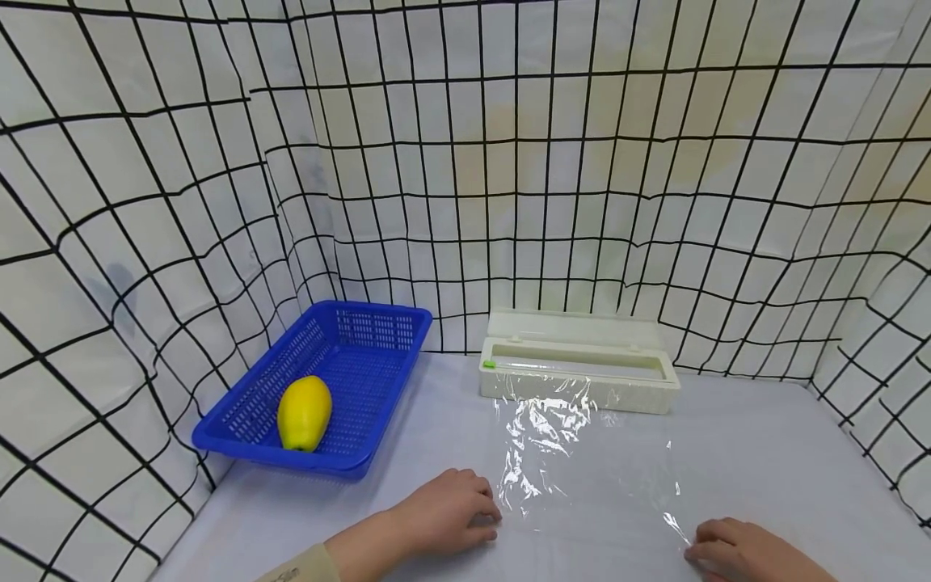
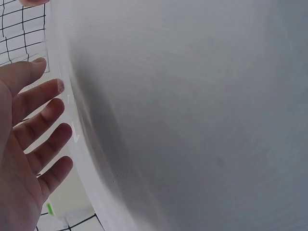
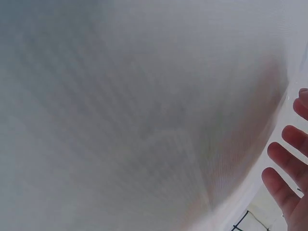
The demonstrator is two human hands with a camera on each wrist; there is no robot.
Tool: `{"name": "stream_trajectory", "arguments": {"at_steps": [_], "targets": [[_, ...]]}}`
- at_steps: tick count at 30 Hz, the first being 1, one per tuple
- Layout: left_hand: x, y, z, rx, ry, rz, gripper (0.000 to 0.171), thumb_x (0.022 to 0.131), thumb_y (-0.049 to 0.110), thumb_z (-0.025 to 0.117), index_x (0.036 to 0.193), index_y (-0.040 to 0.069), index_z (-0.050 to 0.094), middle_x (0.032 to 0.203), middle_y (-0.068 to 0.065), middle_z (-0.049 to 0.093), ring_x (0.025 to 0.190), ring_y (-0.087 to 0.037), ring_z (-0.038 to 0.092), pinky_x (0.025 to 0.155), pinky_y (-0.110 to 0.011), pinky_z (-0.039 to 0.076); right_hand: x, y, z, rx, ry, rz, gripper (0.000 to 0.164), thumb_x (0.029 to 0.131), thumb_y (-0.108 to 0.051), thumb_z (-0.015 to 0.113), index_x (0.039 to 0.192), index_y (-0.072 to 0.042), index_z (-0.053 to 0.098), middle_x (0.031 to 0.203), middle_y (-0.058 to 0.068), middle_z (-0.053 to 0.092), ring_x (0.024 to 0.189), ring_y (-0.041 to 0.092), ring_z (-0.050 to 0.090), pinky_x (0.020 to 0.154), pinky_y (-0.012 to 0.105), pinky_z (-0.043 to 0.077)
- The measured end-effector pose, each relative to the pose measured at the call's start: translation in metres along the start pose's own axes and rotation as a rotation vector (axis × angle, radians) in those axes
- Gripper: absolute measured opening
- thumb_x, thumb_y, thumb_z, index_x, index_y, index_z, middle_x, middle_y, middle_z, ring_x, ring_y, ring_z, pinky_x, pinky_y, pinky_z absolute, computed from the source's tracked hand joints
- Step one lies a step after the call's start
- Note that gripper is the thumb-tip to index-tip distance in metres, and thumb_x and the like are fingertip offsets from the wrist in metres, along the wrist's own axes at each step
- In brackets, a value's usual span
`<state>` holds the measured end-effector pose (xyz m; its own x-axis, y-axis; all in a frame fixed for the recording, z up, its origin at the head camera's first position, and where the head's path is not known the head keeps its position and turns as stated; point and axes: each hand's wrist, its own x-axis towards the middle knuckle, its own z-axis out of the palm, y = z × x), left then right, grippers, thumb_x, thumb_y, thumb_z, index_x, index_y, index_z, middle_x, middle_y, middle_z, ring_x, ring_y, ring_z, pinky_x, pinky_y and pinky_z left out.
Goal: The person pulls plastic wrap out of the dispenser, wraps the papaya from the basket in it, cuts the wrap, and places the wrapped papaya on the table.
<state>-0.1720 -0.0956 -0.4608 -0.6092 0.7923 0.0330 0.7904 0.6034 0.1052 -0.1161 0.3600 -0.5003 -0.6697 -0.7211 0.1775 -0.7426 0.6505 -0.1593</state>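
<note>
A sheet of clear plastic wrap point(image 1: 541, 440) stretches over the table from the opened white wrap dispenser point(image 1: 582, 388). My left hand point(image 1: 452, 513) is at the sheet's near left edge; in the left wrist view its fingers point(image 2: 45, 139) are spread, with the thumb apart from the index finger. At the near right corner is my right hand point(image 1: 749, 554), where a bright crease in the wrap runs to its fingertips. Thumb and index fingertips come together there in the right wrist view, while the other fingers point(image 3: 288, 159) are spread.
A blue plastic basket point(image 1: 371, 396) stands on the left, holding a yellow, papaya-like fruit point(image 1: 304, 412). The dispenser's lid point(image 1: 575, 327) is raised at the back, and a green tab point(image 1: 490, 364) sits at its left end. Black grid netting point(image 1: 553, 194) over white sheeting surrounds the table.
</note>
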Motion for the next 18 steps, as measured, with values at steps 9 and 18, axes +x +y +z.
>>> {"name": "stream_trajectory", "arguments": {"at_steps": [9, 18], "targets": [[-0.008, -0.002, 0.003, -0.047, 0.034, -0.019, 0.019, 0.091, 0.038, 0.07, 0.105, 0.027, 0.074, 0.098, 0.018, 0.061, 0.097, -0.003, 0.055, 0.087, -0.027, 0.046, -0.005, -0.007, -0.008, 0.014, -0.01, 0.16, 0.027, 0.09, -0.046, 0.07, 0.114, -0.035, 0.069, 0.107, -0.017, 0.06, 0.091, 0.003, 0.059, 0.069, 0.026, 0.054], [-0.015, -0.004, 0.005, -0.082, 0.06, -0.069, 0.022, 0.092, 0.038, 0.068, 0.111, 0.028, 0.073, 0.104, 0.017, 0.062, 0.103, -0.005, 0.057, 0.092, -0.03, 0.046, 0.004, -0.008, -0.024, 0.174, -0.041, 0.324, 0.038, 0.088, -0.05, 0.07, 0.121, -0.033, 0.066, 0.112, -0.015, 0.059, 0.089, -0.002, 0.056, 0.067, 0.024, 0.054]]}}
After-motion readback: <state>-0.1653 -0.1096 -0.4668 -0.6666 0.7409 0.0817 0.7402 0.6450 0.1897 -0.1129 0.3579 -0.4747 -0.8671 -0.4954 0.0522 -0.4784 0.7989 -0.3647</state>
